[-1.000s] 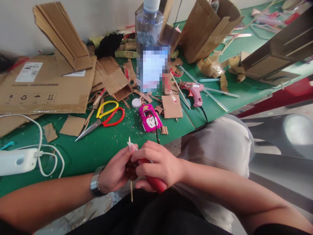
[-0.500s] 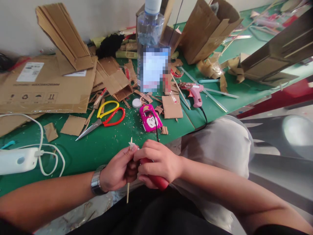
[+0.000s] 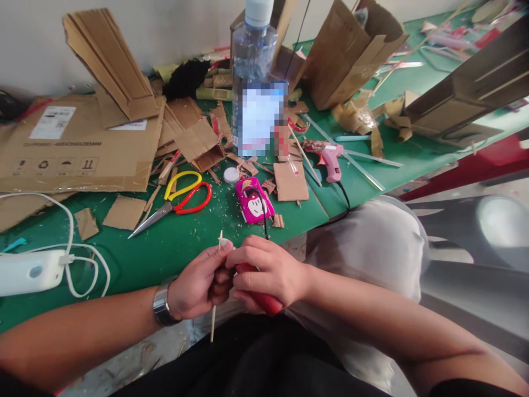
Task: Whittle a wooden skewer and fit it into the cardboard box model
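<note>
My left hand (image 3: 197, 282), with a metal watch (image 3: 162, 303) on its wrist, is closed around a thin wooden stick (image 3: 212, 325). The stick's tip sticks up above the thumb and its other end hangs below the fist. A small whitish scrap (image 3: 223, 242) sits by the thumb at the upper part of the stick. Right beside it, my right hand (image 3: 275, 270) wraps around a red-handled tool (image 3: 268, 303). The tool's working end is hidden between the two hands, so its kind does not show.
Scissors (image 3: 163, 212) with yellow and red handles lie on the green table (image 3: 182, 242). Beyond my hands are a pink socket adapter (image 3: 250, 204), a pink glue gun (image 3: 330, 165), a bottle (image 3: 254, 60), and a pixelated bright patch. Cardboard (image 3: 74, 149) and a white power strip (image 3: 31, 273) are at left.
Both hands stay together, almost in place. The lower end of the stick has shifted slightly to the left, and the red handle has risen a little.
</note>
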`<control>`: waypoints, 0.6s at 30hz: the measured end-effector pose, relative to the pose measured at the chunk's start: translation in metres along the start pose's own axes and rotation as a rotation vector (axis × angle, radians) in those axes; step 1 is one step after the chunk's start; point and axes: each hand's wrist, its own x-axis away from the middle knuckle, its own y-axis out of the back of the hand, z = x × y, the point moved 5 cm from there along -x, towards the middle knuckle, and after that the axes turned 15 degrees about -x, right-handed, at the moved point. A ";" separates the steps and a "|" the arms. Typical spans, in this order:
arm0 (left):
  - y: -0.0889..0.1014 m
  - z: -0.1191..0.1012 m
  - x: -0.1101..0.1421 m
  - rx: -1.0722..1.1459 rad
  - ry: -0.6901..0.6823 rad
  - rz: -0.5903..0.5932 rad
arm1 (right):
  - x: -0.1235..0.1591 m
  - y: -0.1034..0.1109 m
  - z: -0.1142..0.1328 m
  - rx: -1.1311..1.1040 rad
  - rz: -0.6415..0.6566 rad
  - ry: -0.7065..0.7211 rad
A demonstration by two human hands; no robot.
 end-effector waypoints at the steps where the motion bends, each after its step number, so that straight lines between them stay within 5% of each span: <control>1: 0.001 0.001 -0.001 0.002 0.010 -0.015 | 0.001 -0.001 -0.001 0.014 0.025 -0.013; 6: 0.004 0.005 -0.004 0.027 0.049 -0.107 | 0.001 -0.005 -0.005 0.050 0.085 -0.087; 18: 0.005 0.007 0.000 0.106 -0.033 -0.017 | -0.001 0.007 0.004 -0.068 -0.118 -0.015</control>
